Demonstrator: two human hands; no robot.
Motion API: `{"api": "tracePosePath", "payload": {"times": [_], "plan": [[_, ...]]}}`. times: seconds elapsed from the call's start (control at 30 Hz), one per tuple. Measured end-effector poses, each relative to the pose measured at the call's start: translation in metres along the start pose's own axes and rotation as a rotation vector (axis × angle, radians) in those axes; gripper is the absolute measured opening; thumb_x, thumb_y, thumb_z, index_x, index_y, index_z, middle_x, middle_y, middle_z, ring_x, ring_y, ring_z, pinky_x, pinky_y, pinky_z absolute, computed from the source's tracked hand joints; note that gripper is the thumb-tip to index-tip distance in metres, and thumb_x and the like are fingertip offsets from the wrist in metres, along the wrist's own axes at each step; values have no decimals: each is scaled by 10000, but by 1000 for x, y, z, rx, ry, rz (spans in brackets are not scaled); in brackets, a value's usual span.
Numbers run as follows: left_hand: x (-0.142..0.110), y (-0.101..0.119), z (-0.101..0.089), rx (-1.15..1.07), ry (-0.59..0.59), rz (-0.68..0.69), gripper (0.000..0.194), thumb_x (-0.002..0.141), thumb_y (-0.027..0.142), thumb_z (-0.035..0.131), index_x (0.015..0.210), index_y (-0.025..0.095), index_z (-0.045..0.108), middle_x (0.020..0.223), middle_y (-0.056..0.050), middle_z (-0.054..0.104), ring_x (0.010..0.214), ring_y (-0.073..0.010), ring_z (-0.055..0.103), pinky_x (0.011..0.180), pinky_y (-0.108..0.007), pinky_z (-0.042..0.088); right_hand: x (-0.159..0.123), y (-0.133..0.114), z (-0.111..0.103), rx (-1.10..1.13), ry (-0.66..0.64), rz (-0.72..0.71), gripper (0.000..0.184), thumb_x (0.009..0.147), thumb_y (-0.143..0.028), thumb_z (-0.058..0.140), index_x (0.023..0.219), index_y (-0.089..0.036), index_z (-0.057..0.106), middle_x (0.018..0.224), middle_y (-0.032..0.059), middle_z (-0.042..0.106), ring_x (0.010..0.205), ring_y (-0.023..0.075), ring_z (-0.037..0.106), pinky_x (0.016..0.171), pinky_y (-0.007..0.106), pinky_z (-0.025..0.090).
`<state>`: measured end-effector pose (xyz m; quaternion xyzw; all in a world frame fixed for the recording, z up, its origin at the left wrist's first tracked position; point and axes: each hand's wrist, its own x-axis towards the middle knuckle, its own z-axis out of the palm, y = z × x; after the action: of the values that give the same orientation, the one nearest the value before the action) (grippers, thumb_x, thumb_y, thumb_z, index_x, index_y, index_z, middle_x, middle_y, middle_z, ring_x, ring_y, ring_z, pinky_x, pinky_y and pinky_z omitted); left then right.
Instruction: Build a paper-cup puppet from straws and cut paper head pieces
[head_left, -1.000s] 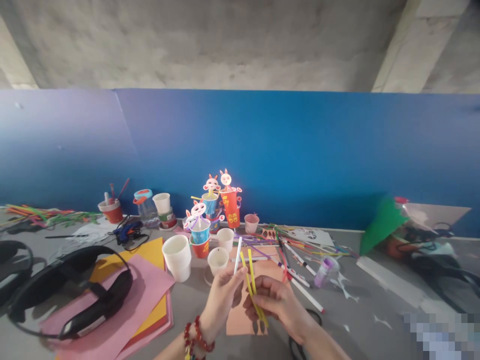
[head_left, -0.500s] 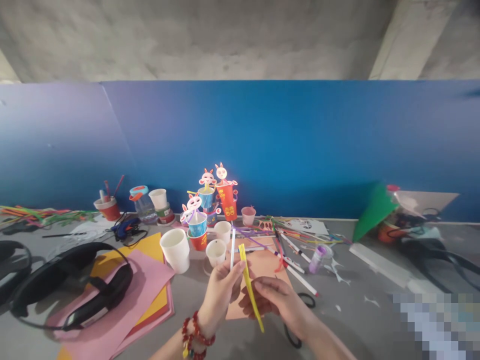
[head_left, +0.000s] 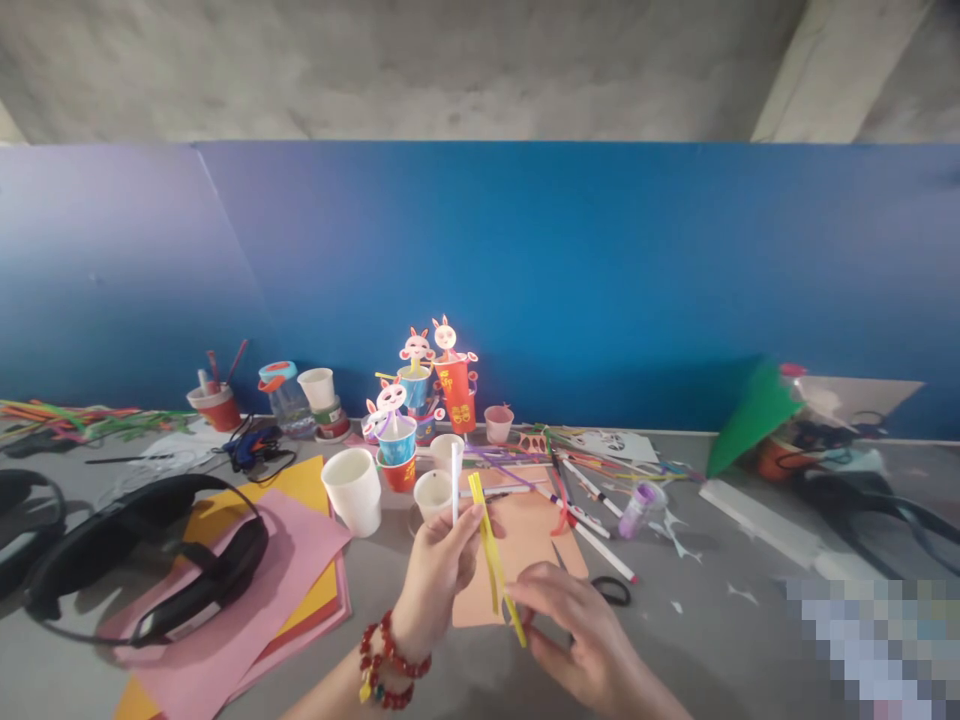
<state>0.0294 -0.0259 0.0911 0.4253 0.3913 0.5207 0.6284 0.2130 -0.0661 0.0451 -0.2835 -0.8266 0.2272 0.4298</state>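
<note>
Fingers of the left hand [head_left: 431, 575] were clamped on a white stick [head_left: 454, 485] and the upper part of two yellow strips [head_left: 484, 525] in the head view, above a peach sheet [head_left: 525, 545] on the table [head_left: 712, 640]. The right hand [head_left: 581, 630] had its thumb and forefinger around the strips' lower end; whether they pinched it could not be told. The strips spread apart towards the bottom, so a light, steady hold up top and small moves below suited them best; a hard squeeze might have creased them or let the stick slip.

Scissors [head_left: 611, 591] lay just beside the right hand, where the wrist could have knocked them. White cups [head_left: 353, 492] stood ahead of the left hand, and markers [head_left: 606, 553] lay beyond the right. Towards the table's far edge, rabbit figures [head_left: 391, 397] rose from paper cups, easily tipped by a long reach.
</note>
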Motion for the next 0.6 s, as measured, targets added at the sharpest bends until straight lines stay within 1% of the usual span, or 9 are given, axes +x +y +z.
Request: {"api": "tracePosePath", "payload": {"times": [0.1, 0.17, 0.2, 0.27, 0.33, 0.37, 0.43, 0.53, 0.6], "plan": [[0, -3, -1, 23, -4, -6, 410, 814, 532, 670, 701, 138, 653, 461, 125, 169, 388, -29, 85, 374, -215, 47, 1, -5, -2, -200, 25, -163, 437, 874, -88, 575, 1250, -311, 594, 929, 70, 684, 812, 204, 639, 700, 304, 498], [-1, -5, -3, 45, -4, -4, 427, 821, 547, 653, 697, 139, 646, 451, 126, 173, 387, -30, 82, 376, -215, 51, 2, -12, -5, -170, 120, -188, 409, 865, -99, 603, 1217, -306, 621, 943, 82, 684, 820, 219, 640, 720, 329, 514], [-1, -6, -4, 56, 4, 5, 429, 820, 553, 650, 687, 145, 633, 439, 126, 187, 384, -31, 86, 377, -215, 56, 3, -16, -6, -115, 197, -168, 380, 865, -107, 608, 1188, -304, 635, 962, 90, 684, 854, 234, 645, 745, 349, 524], [-1, -7, -6, 94, 21, 29, 442, 817, 565, 644, 656, 155, 607, 416, 121, 220, 379, -34, 103, 383, -214, 69, 7, -25, -10, 35, 367, -68, 268, 886, -139, 598, 1098, -289, 664, 983, 101, 690, 875, 249, 659, 750, 367, 543], [-3, -6, -8, 159, 12, 48, 470, 829, 573, 623, 620, 153, 597, 398, 112, 246, 377, -38, 140, 394, -214, 90, 15, -31, -15, 208, 464, 87, 130, 913, -195, 591, 985, -254, 682, 919, 95, 698, 754, 222, 673, 657, 333, 561], [-3, -5, -8, 196, 0, 55, 486, 836, 577, 610, 604, 150, 597, 395, 106, 259, 378, -41, 164, 399, -214, 104, 20, -32, -19, 297, 475, 164, 85, 916, -226, 600, 930, -233, 684, 863, 83, 695, 657, 193, 663, 591, 305, 559], [-5, -3, -9, 259, -12, 80, 493, 839, 584, 597, 614, 146, 611, 410, 84, 335, 384, -48, 221, 405, -213, 136, 32, -32, -28, 452, 483, 278, 86, 889, -282, 658, 852, -208, 682, 725, 36, 669, 525, 144, 624, 498, 254, 542], [-8, 2, -10, 299, 24, 127, 439, 811, 578, 629, 727, 148, 652, 529, 37, 506, 406, -55, 287, 404, -212, 173, 49, -29, -48, 608, 585, 311, 124, 857, -323, 708, 875, -201, 690, 628, -5, 638, 469, 107, 580, 452, 209, 518], [-9, 6, -11, 299, 46, 171, 413, 802, 559, 649, 732, 152, 651, 583, 22, 543, 434, -62, 322, 416, -207, 212, 56, -27, -59, 692, 579, 333, 162, 838, -348, 727, 847, -190, 692, 601, -10, 631, 447, 92, 554, 429, 191, 495]]}}
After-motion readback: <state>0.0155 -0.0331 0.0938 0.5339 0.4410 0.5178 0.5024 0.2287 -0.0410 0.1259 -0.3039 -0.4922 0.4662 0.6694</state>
